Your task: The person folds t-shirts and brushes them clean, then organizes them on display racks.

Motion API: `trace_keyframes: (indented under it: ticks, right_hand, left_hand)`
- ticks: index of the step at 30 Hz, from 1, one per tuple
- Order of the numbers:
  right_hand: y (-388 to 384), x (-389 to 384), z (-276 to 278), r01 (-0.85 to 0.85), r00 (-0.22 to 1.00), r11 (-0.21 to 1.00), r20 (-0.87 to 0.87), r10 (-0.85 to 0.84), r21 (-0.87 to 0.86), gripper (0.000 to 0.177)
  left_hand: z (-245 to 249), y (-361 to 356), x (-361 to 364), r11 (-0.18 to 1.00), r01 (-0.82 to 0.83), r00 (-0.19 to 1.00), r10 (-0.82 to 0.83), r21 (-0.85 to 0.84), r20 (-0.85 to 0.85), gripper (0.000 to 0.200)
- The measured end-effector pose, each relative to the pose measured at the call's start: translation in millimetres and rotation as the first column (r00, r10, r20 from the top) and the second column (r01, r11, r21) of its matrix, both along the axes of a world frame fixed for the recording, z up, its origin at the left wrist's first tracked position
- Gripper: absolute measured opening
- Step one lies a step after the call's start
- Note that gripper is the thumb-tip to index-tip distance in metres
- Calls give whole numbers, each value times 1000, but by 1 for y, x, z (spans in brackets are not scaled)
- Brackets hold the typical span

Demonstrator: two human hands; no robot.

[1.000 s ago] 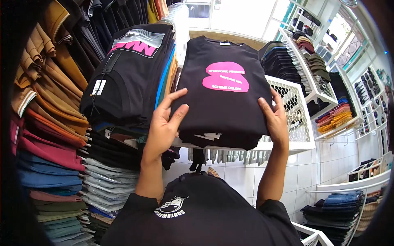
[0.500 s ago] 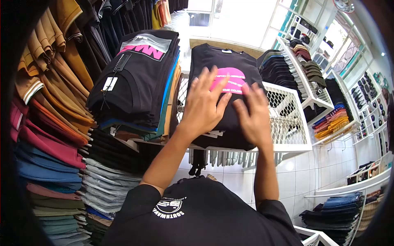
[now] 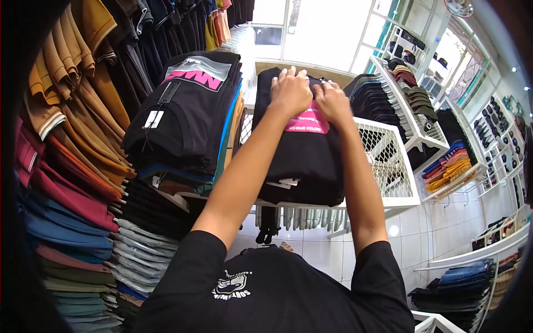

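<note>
A folded black T-shirt [image 3: 311,152] with a pink print lies on top of a stack on a white mesh display stand. My left hand [image 3: 291,91] rests at its far end near the collar, fingers bent down and closed on the cloth. Just to its right, my right hand [image 3: 332,102] also has bent fingers closed on the shirt's far part, thumb near the pink print. Both hands hide most of the collar and the upper print. White tags [image 3: 283,183] stick out at the near edge of the stack.
At left stands another stack of folded black T-shirts [image 3: 189,119] with a pink-lettered print and a hanging tag. Hanging brown shirts [image 3: 83,105] and folded clothes crowd the left side. White mesh stand [image 3: 413,191] and clothing racks [image 3: 413,122] are at right.
Both hands have moved away from me, from over the middle of the shirt to its far end near the collar. Their fingers went from spread to bent onto the cloth.
</note>
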State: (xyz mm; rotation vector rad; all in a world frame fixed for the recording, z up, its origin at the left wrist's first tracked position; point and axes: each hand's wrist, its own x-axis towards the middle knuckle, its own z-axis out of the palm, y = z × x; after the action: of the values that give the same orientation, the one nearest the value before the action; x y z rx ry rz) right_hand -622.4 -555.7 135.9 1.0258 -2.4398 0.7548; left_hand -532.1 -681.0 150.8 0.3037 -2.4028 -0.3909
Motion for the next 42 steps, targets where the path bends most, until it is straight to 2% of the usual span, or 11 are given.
trace_keyframes:
  ticks: [1,2,5,18,20,24,28,32,34,38,42]
  right_hand:
    - [-13,-12,-9,76,997,994,6,-77,83,63]
    - [-19,-17,-23,63,993,982,86,-79,179,73]
    - [-15,6,-18,117,914,985,373,-158,131,83]
    - [-14,-12,-38,109,901,992,416,-126,64,79]
    - [-17,-40,-66,34,965,998,257,-47,54,77]
    - [21,30,-31,19,973,973,227,34,-230,60]
    - [82,137,-47,-39,987,929,134,94,-367,45]
    - [121,238,-92,104,987,935,-80,-139,-340,44]
    - [135,273,-126,71,997,913,29,-65,-401,45]
    - [154,355,-202,138,921,925,390,12,-354,34]
    - [167,437,-250,133,807,950,588,61,-282,26]
  left_hand:
    - [-8,-2,-15,996,-87,996,87,15,13,51]
    - [-18,-3,-17,993,-99,973,83,62,214,60]
    - [-24,-7,-13,942,-154,942,48,300,333,69]
    - [-19,-4,-10,919,-177,926,34,352,376,66]
    - [-20,-6,-8,923,-150,937,19,354,348,66]
    - [-38,-14,19,933,-2,973,-81,359,214,68]
    - [-60,20,135,963,136,984,-159,233,82,54]
    - [-106,64,251,961,195,964,-150,197,-221,47]
    - [-152,71,296,977,154,987,-146,147,-60,48]
    - [-231,98,380,825,168,960,-261,539,99,51]
    - [-289,123,466,749,60,928,-286,660,240,46]
